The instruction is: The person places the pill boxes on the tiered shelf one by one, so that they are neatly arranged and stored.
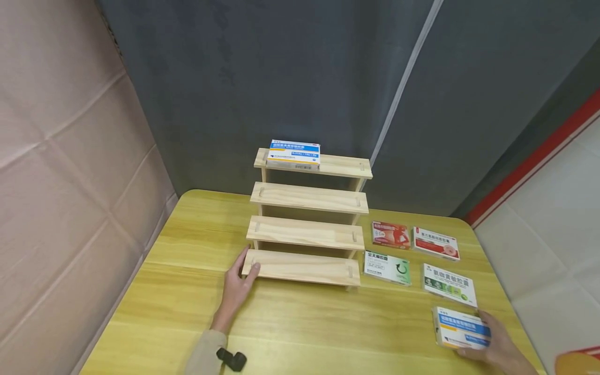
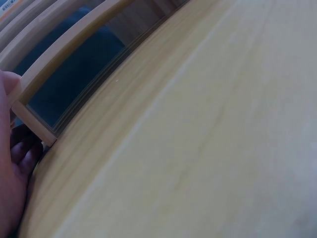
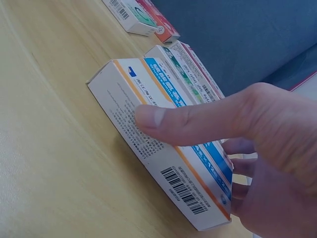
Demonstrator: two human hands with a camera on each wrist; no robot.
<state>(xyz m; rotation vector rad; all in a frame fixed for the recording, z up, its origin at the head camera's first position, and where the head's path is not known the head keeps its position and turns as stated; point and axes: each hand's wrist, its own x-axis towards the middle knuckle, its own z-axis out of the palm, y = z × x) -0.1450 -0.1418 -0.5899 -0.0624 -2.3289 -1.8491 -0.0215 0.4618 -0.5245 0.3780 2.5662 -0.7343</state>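
A four-tier stepped wooden rack (image 1: 300, 266) stands mid-table. At the left end of its lowest board, my left hand (image 1: 236, 286) grips it, thumb on top and fingers around the side; in the left wrist view those fingers (image 2: 29, 151) show behind the end support. My right hand (image 1: 499, 344) holds a blue-and-white medicine box (image 1: 461, 329) at the front right of the table. The right wrist view shows the thumb (image 3: 153, 119) across the box's printed side, with the other fingers on the far side. A matching box (image 1: 294, 155) lies on the rack's top tier, toward the left.
Right of the rack lie a green-and-white box (image 1: 387, 267), a red box (image 1: 391, 235), a red-and-white box (image 1: 436, 243) and a white box with green pictures (image 1: 449, 284). A dark curtain (image 1: 290, 67) hangs behind the wooden table (image 1: 300, 325), and pale walls flank it.
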